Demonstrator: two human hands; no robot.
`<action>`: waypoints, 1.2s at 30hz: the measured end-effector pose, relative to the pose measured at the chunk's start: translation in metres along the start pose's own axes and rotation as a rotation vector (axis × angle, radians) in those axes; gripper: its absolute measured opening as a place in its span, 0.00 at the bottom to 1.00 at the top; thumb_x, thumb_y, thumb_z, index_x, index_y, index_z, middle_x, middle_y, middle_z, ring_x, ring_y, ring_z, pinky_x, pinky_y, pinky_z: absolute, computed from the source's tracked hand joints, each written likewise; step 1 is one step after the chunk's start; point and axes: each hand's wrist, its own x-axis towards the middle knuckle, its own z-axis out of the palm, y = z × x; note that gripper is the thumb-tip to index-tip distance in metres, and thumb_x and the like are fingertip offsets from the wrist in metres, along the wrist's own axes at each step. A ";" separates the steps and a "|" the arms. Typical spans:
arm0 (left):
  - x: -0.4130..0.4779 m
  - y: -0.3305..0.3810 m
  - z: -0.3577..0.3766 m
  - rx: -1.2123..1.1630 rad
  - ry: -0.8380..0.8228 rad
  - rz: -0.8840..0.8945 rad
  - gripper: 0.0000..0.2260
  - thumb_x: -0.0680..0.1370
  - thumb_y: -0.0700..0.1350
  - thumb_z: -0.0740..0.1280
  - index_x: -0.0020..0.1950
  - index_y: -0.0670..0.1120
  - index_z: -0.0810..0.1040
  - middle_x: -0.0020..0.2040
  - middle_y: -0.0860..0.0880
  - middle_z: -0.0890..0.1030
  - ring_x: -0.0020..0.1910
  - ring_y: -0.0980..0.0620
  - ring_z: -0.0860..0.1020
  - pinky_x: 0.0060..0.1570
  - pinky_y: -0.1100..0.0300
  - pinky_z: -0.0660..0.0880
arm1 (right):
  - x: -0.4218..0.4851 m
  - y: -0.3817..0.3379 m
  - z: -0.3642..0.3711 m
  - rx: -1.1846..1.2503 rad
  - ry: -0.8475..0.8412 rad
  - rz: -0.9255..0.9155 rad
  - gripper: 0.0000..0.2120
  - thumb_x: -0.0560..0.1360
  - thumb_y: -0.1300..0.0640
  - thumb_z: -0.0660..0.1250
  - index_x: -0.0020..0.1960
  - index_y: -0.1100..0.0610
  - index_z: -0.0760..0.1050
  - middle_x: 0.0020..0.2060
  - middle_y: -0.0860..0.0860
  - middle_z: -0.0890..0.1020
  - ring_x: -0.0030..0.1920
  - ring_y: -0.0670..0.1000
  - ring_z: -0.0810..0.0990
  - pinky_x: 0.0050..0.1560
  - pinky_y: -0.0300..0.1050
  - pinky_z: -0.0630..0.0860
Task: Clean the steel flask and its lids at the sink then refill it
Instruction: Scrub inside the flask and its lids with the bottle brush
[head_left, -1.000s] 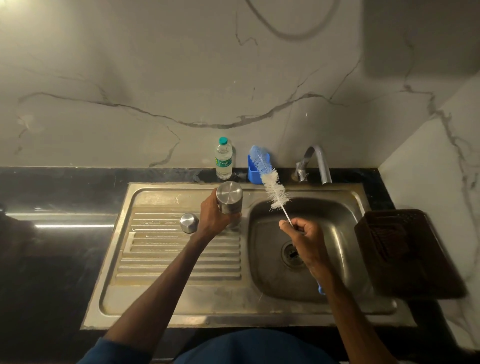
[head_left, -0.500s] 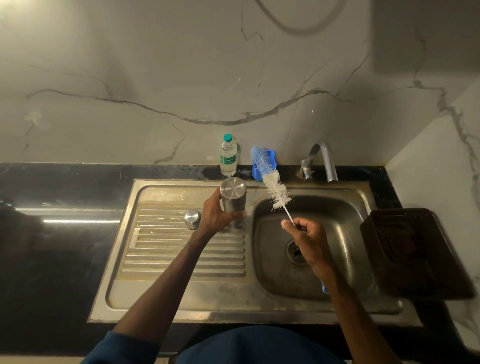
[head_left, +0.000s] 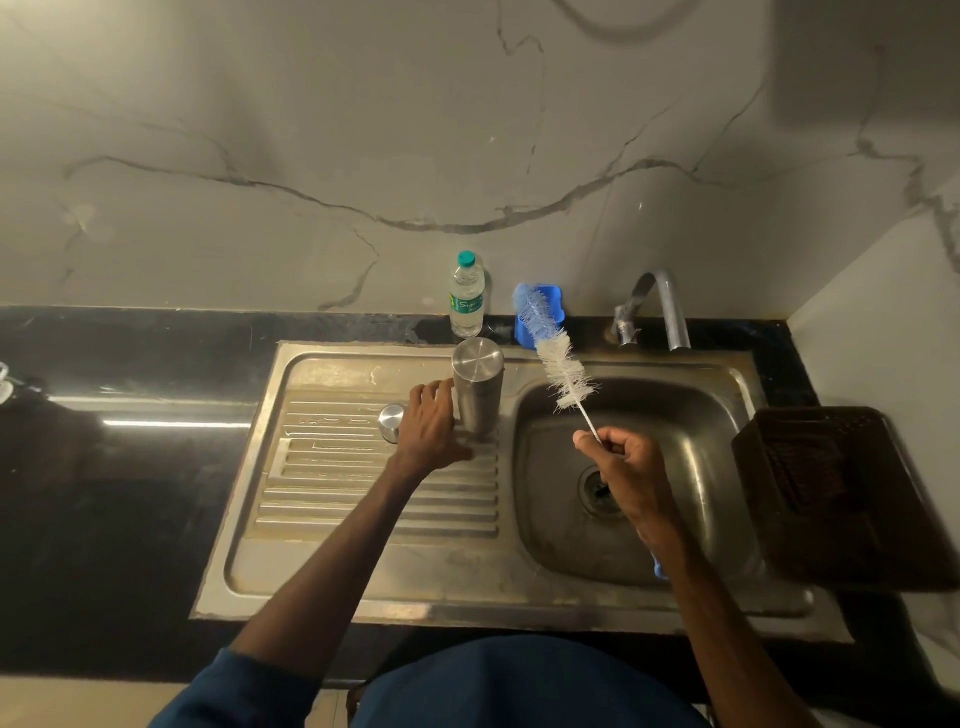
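One steel sink is set in the black countertop, drainboard on the left, basin on the right. One dark basket sits at the countertop's right edge. One bottle brush slants over the basin, its long axis running from near-right to far-left, with the blue bristle tip towards the back wall. The right hand grips its wire stem tight. One steel flask stands upright at the drainboard's back right corner, a flat disc facing up. The left hand is just beside the flask, fingers loose; I cannot tell if they touch it. One water bottle stands at the countertop's back edge. One small lid lies on the drainboard, left of the hand.
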 end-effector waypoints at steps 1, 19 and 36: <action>0.001 -0.001 0.002 0.030 -0.012 -0.012 0.51 0.64 0.56 0.84 0.77 0.41 0.62 0.74 0.41 0.69 0.73 0.40 0.65 0.73 0.48 0.67 | 0.000 0.001 0.000 0.003 0.002 0.005 0.19 0.76 0.48 0.74 0.38 0.63 0.78 0.27 0.50 0.71 0.30 0.47 0.67 0.35 0.48 0.66; 0.008 -0.022 0.036 0.139 -0.026 -0.127 0.22 0.76 0.43 0.76 0.67 0.44 0.72 0.66 0.41 0.75 0.66 0.42 0.72 0.60 0.47 0.78 | 0.004 0.008 0.000 0.010 -0.001 0.038 0.21 0.74 0.43 0.74 0.37 0.61 0.78 0.27 0.50 0.72 0.30 0.49 0.68 0.36 0.49 0.67; -0.112 0.048 -0.008 -1.095 -0.119 -0.244 0.24 0.69 0.48 0.83 0.62 0.49 0.79 0.56 0.47 0.86 0.53 0.50 0.86 0.50 0.57 0.82 | -0.038 0.008 -0.025 0.164 0.022 0.039 0.15 0.84 0.54 0.65 0.44 0.60 0.85 0.29 0.55 0.67 0.26 0.46 0.62 0.26 0.37 0.58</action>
